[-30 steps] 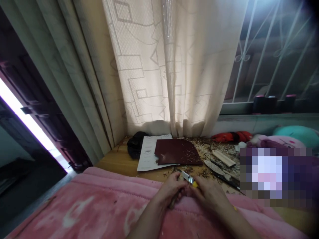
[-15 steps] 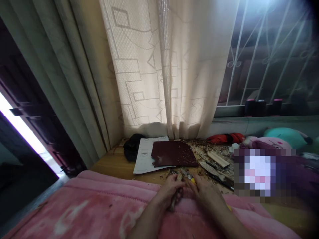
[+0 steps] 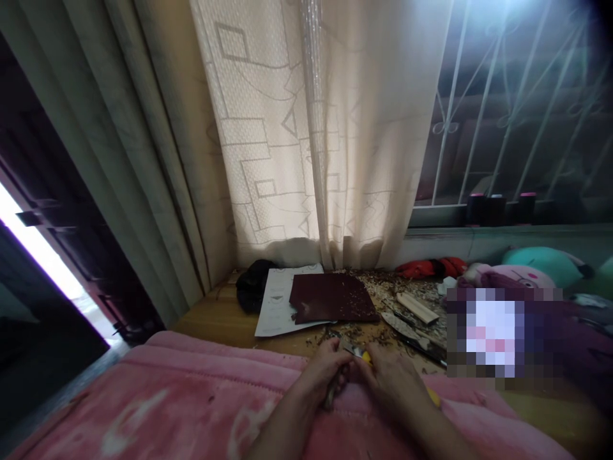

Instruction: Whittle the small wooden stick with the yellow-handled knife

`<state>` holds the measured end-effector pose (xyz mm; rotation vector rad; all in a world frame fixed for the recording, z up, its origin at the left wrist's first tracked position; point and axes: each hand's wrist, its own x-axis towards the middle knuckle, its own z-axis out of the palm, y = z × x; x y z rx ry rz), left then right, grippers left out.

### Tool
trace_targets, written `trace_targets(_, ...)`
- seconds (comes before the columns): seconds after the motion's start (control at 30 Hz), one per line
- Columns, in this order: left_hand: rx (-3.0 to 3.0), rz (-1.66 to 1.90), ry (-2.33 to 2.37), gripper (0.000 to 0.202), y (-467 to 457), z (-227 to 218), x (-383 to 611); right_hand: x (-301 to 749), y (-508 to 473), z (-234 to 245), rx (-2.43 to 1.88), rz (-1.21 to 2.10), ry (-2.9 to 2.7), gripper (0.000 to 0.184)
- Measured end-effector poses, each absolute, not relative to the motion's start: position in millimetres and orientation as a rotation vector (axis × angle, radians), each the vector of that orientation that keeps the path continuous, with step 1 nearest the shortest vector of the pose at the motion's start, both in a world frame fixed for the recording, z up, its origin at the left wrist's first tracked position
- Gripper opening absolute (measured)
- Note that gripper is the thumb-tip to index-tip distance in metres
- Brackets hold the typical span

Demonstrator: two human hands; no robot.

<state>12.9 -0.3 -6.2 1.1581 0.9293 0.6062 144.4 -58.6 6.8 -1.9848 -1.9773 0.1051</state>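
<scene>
My left hand is closed around a small piece of wood, whose lower end shows below the fingers. My right hand grips a yellow-handled knife; its metal blade points left, across the top of my left hand near the wood's upper end. Whether the edge touches the wood I cannot tell. The two hands are close together above the front edge of a wooden table, over a pink blanket.
Behind the hands lie a dark red board, white paper and scattered shavings. Toward the right are a pale wooden strip, a long pointed blade-like tool, a red cloth bundle and plush toys. A black bag sits at the left.
My right hand has shifted a little left with the knife, bringing the blade nearer the upper end of the wood. My left hand stays nearly in place, and the view has shifted slightly.
</scene>
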Motion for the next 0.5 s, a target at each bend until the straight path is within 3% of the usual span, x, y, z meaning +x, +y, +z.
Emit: trace_targets(0.5,1.140,0.510,0.992,0.015,2.9,-7.3,10.6,148.2,-58.7,6.5,-1.938,0.063,-2.029,0.036)
